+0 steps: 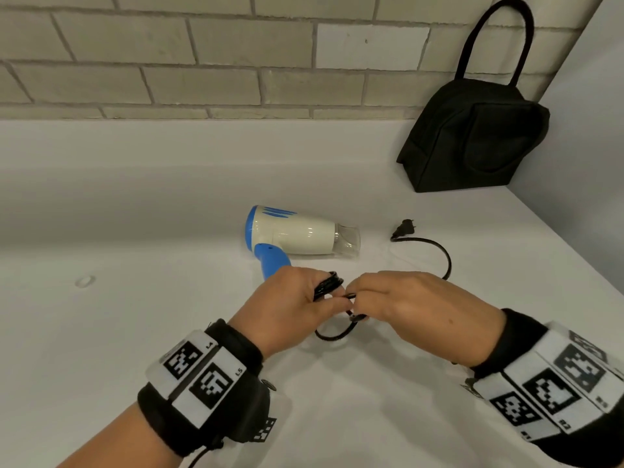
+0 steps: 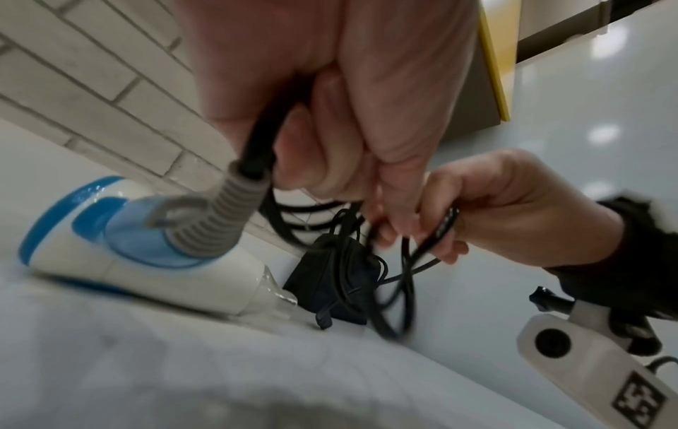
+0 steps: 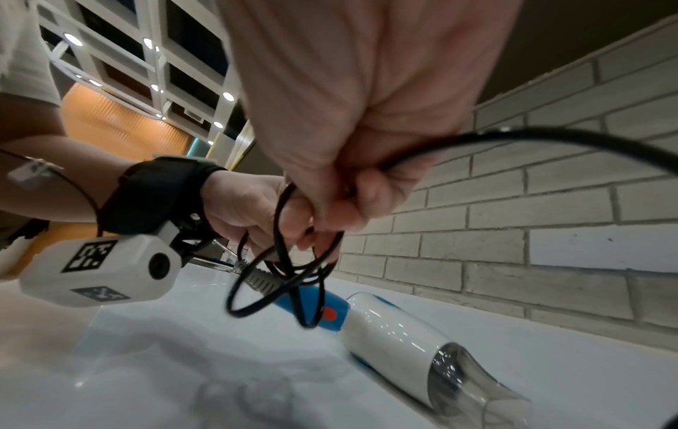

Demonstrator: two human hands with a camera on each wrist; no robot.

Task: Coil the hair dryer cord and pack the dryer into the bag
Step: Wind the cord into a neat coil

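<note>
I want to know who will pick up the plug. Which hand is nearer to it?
Right. The right hand holds the cord just below the plug on the counter; the left hand, gripping the coiled loops, sits farther off, beside the dryer's handle.

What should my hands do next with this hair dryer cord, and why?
Probably draw in one more loop: the right hand feeds slack to the left hand, which already grips several coils of the thin black cord. A curved stretch and the black plug lie loose on the white counter, beside the white and blue hair dryer.
</note>
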